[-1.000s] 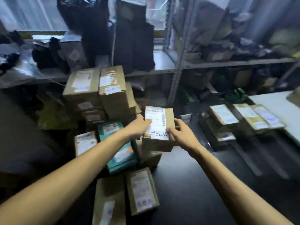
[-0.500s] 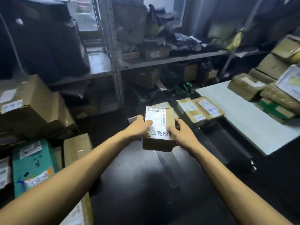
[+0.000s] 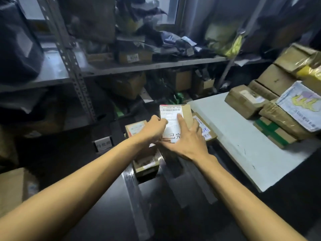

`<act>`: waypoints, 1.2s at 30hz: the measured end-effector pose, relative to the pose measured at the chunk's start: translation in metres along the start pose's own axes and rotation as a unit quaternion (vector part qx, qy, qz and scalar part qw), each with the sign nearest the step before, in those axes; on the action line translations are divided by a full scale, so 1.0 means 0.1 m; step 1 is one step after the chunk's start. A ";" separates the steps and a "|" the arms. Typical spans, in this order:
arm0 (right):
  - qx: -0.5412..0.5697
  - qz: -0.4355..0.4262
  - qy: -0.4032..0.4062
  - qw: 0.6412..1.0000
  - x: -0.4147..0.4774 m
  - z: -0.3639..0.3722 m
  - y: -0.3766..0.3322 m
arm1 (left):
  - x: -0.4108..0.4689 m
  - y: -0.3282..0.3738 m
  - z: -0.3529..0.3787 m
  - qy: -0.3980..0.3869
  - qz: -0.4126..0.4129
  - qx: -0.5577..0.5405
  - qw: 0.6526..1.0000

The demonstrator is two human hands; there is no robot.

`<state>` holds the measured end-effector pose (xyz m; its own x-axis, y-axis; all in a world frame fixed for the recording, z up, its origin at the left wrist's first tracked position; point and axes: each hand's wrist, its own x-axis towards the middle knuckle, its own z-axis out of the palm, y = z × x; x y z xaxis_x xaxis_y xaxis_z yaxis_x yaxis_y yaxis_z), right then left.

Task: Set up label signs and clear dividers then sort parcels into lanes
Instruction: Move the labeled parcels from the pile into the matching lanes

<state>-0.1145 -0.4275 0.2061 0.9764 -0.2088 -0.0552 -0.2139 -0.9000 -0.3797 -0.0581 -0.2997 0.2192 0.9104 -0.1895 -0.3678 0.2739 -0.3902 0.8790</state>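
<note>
Brown parcel (image 3: 187, 114), white barcode label (image 3: 171, 117) — left hand (image 3: 154, 126) grip clamped on it — right hand (image 3: 188, 142) spread flat atop.

1. The labelled parcel (image 3: 175, 117), held out over the bare black tabletop (image 3: 104, 206) a moment ago, now hangs above the flat parcels (image 3: 134, 128) beside the white table (image 3: 234, 133).
2. The right hand (image 3: 187, 141) has left the parcel's right side and lies across the label, index finger stretched up it.
3. The view has swung right, so the stacked parcels (image 3: 246, 101) on the white table loom nearer.
</note>
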 end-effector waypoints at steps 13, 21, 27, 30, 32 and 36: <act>-0.041 -0.060 -0.019 0.997 1.11 0.08 0.55 | 0.66 -0.03 0.39 0.066 0.125 0.344 0.928; -0.079 -0.127 -0.120 0.981 1.22 0.36 0.82 | 0.74 -0.32 0.80 0.067 0.031 0.396 0.915; -0.089 -0.162 -0.132 0.974 1.17 0.31 0.90 | 0.62 -0.29 0.92 0.095 0.005 0.385 0.918; -0.062 -0.236 -0.080 0.966 1.09 0.23 0.90 | 0.49 -0.20 0.91 0.100 0.010 0.388 0.916; -0.011 -0.275 -0.073 0.958 1.03 0.12 0.83 | 0.36 -0.13 0.85 0.119 0.026 0.397 0.910; 0.059 -0.342 -0.108 0.932 0.94 -0.12 0.45 | 0.03 0.00 0.54 0.176 0.026 0.406 0.896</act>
<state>-0.0330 -0.4919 0.1948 0.8694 0.4908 0.0575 0.4525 -0.7439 -0.4917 -0.0723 -0.3489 0.2019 0.9960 0.0146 -0.0885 0.0430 -0.9434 0.3288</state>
